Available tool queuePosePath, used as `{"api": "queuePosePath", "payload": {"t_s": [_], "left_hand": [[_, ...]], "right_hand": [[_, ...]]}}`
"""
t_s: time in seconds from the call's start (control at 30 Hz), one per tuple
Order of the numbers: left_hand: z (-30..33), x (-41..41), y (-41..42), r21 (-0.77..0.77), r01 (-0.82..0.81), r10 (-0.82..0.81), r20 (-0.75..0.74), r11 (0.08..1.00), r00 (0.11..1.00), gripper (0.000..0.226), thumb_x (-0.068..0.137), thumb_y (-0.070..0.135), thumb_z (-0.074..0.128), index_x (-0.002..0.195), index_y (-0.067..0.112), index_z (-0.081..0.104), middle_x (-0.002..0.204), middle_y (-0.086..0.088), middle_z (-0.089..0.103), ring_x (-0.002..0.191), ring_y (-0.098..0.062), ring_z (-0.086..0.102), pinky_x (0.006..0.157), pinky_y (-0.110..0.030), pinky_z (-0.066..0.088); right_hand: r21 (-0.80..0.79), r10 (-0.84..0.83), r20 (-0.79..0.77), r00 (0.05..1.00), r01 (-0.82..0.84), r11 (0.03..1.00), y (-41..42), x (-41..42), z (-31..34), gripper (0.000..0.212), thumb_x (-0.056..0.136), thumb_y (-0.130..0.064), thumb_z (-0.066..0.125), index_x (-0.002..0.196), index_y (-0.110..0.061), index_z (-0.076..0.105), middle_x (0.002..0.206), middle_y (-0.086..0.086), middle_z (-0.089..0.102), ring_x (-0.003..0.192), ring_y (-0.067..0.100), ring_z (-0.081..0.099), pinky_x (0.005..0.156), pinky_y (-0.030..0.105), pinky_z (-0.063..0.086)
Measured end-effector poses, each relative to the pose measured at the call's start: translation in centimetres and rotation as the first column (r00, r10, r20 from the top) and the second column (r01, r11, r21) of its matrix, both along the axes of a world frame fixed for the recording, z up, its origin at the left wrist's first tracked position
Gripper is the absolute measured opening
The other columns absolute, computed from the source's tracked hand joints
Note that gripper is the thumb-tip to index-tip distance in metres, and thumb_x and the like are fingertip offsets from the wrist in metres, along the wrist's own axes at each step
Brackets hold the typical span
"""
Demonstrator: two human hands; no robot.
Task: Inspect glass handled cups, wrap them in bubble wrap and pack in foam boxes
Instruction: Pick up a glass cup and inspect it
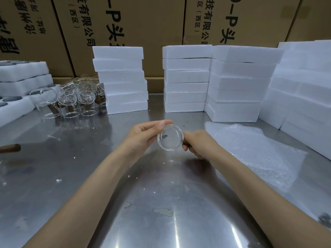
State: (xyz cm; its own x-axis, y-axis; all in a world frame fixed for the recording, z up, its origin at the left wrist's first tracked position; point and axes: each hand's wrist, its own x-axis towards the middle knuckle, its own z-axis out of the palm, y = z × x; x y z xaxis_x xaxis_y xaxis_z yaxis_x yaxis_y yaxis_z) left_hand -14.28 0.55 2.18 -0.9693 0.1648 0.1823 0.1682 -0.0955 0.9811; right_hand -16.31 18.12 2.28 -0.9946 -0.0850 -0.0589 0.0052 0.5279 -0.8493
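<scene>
I hold a clear glass cup (170, 137) above the steel table (89, 167), its round base turned toward me. My left hand (143, 136) grips the cup's far side, thumb and fingers curled round its rim. My right hand (198, 143) is wrapped round the cup's dark handle, which is mostly hidden in the fist. A sheet of bubble wrap (254, 153) lies flat on the table to the right of my hands. Several more glass cups (71, 99) with brown handles stand at the back left.
Stacks of white foam boxes (123, 79) (186, 77) (240, 83) stand across the back, with a taller pile (304, 83) at the right. Open foam trays (19, 83) sit at far left. A brown handle (10, 148) pokes in at the left edge. Cardboard cartons (143, 24) form the back wall.
</scene>
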Motion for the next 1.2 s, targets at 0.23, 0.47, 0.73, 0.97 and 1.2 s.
{"api": "queuePosePath", "payload": {"t_s": [0.23, 0.47, 0.73, 0.97, 1.2], "left_hand": [[0.0, 0.0, -1.6, 0.028, 0.235, -0.235, 0.006, 0.972, 0.972, 0.043, 0.078, 0.011, 0.06, 0.122, 0.01, 0.062, 0.124, -0.002, 0.066, 0.12, -0.01, 0.057, 0.101, -0.017, 0.043], [0.2, -0.1, -1.5, -0.074, 0.261, -0.261, 0.011, 0.963, 0.965, 0.065, 0.071, -0.003, 0.075, 0.13, 0.017, 0.054, 0.13, 0.005, 0.062, 0.123, -0.008, 0.055, 0.098, -0.018, 0.045], [0.1, 0.1, 0.0, -0.257, 0.079, -0.101, -0.077, 0.963, 0.992, 0.069, 0.064, 0.011, 0.087, 0.125, 0.02, 0.055, 0.122, 0.01, 0.063, 0.112, 0.0, 0.058, 0.097, -0.016, 0.045], [-1.5, 0.3, 3.2, -0.268, -0.322, 0.237, -0.307, 0.908, 0.922, 0.051, 0.067, 0.015, 0.087, 0.105, 0.012, 0.053, 0.105, 0.0, 0.062, 0.1, -0.007, 0.059, 0.084, -0.015, 0.044], [-1.6, 0.3, 4.3, -0.12, -0.484, 0.443, -0.261, 0.867, 0.858, 0.02, 0.085, 0.03, 0.07, 0.092, 0.016, 0.058, 0.09, 0.01, 0.062, 0.08, 0.011, 0.055, 0.066, -0.001, 0.039]], "right_hand": [[-0.063, 0.042, 0.109, 0.993, -0.035, 0.997, 0.4, -0.1, -0.1, 0.039, 0.084, -0.024, 0.046, 0.046, -0.016, 0.049, 0.037, -0.006, 0.029, 0.033, 0.011, 0.02, 0.035, 0.014, 0.018], [-0.08, 0.057, 0.141, 0.988, -0.046, 0.996, 0.4, 0.0, 0.0, 0.042, 0.086, -0.031, 0.046, 0.047, -0.017, 0.048, 0.038, -0.007, 0.029, 0.034, 0.01, 0.019, 0.034, 0.014, 0.018], [-0.065, 0.013, 0.116, 0.993, -0.006, 0.998, 0.2, 0.3, 0.0, 0.036, 0.083, -0.026, 0.045, 0.049, -0.016, 0.049, 0.039, -0.007, 0.032, 0.033, 0.01, 0.022, 0.034, 0.015, 0.019], [-0.014, -0.07, 0.03, 0.997, 0.071, 0.997, -0.7, 0.2, -0.3, 0.045, 0.083, -0.021, 0.045, 0.038, -0.018, 0.049, 0.032, -0.007, 0.036, 0.038, 0.013, 0.03, 0.043, 0.023, 0.025], [0.022, -0.015, -0.112, 0.994, 0.018, 1.0, -1.0, 0.2, -1.0, 0.049, 0.09, -0.027, 0.04, 0.042, -0.018, 0.05, 0.029, -0.008, 0.038, 0.026, 0.006, 0.03, 0.048, 0.025, 0.026]]}}
